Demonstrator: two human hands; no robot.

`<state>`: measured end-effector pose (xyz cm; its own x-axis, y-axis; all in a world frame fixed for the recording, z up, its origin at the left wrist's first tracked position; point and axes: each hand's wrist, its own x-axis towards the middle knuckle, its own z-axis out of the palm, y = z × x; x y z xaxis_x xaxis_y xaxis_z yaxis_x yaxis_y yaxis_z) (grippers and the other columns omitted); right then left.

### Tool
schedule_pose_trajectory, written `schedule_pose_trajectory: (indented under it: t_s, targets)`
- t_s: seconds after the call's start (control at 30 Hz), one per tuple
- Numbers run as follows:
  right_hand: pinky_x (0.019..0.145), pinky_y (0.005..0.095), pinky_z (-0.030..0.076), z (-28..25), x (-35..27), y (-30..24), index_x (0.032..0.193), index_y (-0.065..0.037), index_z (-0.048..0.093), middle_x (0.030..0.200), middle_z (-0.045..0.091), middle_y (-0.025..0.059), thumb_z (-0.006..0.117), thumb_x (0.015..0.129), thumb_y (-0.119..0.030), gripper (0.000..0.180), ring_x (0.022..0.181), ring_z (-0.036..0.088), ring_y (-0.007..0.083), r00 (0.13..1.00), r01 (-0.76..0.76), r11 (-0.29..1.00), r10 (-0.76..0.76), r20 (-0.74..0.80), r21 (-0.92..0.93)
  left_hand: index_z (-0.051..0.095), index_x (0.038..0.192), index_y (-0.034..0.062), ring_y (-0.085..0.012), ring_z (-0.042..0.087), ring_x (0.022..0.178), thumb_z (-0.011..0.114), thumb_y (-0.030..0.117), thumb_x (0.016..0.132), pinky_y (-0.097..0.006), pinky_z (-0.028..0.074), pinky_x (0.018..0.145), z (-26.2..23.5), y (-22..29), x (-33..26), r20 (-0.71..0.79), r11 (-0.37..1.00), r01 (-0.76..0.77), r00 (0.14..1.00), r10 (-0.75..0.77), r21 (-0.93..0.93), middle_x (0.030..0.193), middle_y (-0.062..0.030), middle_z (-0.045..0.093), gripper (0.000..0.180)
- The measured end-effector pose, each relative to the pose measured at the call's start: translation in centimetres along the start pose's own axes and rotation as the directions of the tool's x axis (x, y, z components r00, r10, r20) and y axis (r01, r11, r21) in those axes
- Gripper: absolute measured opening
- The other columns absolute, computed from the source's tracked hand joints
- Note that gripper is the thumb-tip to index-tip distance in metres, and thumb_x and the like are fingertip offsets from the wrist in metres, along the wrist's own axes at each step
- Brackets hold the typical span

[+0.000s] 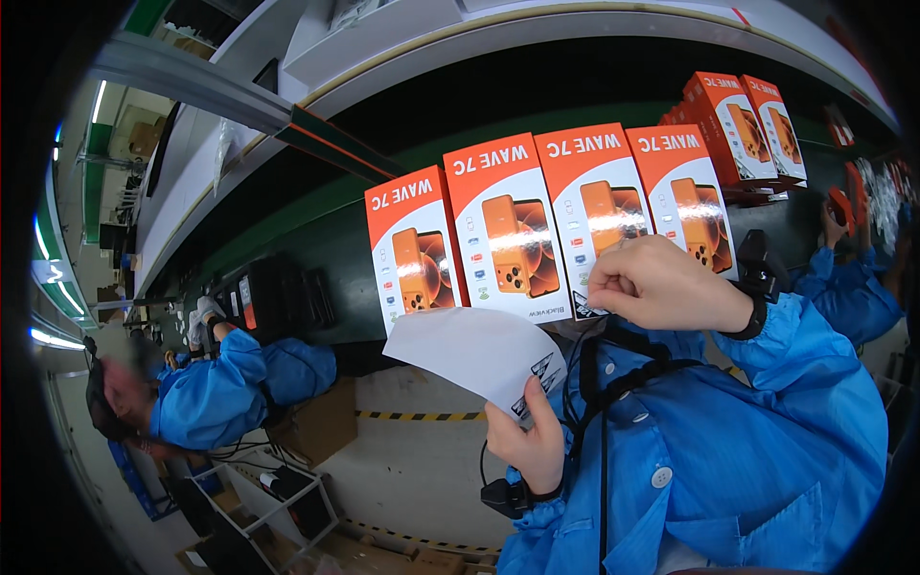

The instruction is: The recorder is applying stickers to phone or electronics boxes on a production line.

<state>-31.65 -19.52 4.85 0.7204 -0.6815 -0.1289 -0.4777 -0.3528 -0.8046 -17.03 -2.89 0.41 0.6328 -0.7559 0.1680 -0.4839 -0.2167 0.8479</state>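
Note:
Four would be a count, so several orange-and-white phone boxes (502, 225) stand side by side in a row on the dark bench, printed upside down to me. My left hand (530, 436) grips a white sheet (460, 350) by its lower right corner, thumb on top. Black-and-white stickers (544, 372) show along that edge of the sheet. My right hand (661, 283) is over the lower part of the third box (586, 168), fingers curled into a pinch. Close to its thumb, a small black-and-white sticker (584, 305) shows at the box's lower left corner. Anything between those fingertips is hidden.
More orange phone boxes (733, 129) are stacked at the far right. A shelf (402, 62) runs above the bench. Co-workers in blue work at left (216, 388) and right. A cardboard box (321, 422) and a white-framed rack (259, 508) stand lower left.

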Motion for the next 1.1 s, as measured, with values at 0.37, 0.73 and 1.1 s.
schedule_pose_trajectory:
  t_s: [0.37,0.73,1.1]
  targets:
    - [0.059,0.0331,0.045,1.0,-1.6,-1.4,0.086,-0.006,0.053,0.080,0.054,0.0077,0.066,0.079,-0.016,0.017,0.064,0.057,0.0246,0.995,0.046,0.999,-0.047,-0.091,-0.010,0.053,0.107,-0.0112,-0.0208,0.067,0.077,0.063,0.004,0.086,-0.030,0.052,0.068,0.2,0.8,0.3,-0.139,0.959,-0.001,0.989,-0.040,-0.284,0.089,-0.0185,0.066,0.028]
    - [0.067,0.0335,0.049,5.4,-1.8,-2.0,0.092,-0.004,0.058,0.088,0.059,0.0069,0.066,0.081,-0.017,0.019,0.080,0.060,0.0247,0.878,0.450,0.893,-0.442,-0.181,0.003,0.039,0.124,-0.0094,-0.0201,0.059,0.097,0.057,-0.001,0.088,-0.029,0.048,0.082,-1.1,0.2,0.3,0.074,0.911,0.060,0.997,-0.033,-0.408,0.112,-0.0207,0.056,0.041]
    - [0.058,0.0304,0.049,7.2,1.2,-4.9,0.086,-0.005,0.060,0.082,0.061,0.0072,0.065,0.081,-0.015,0.013,0.070,0.063,0.0222,0.948,0.298,0.952,-0.287,-0.135,0.066,0.054,0.100,-0.0091,-0.0224,0.068,0.068,0.064,0.006,0.085,-0.030,0.053,0.059,-2.6,-1.2,2.9,-0.204,0.995,-0.062,0.976,0.078,0.080,0.084,-0.0184,0.067,0.023]
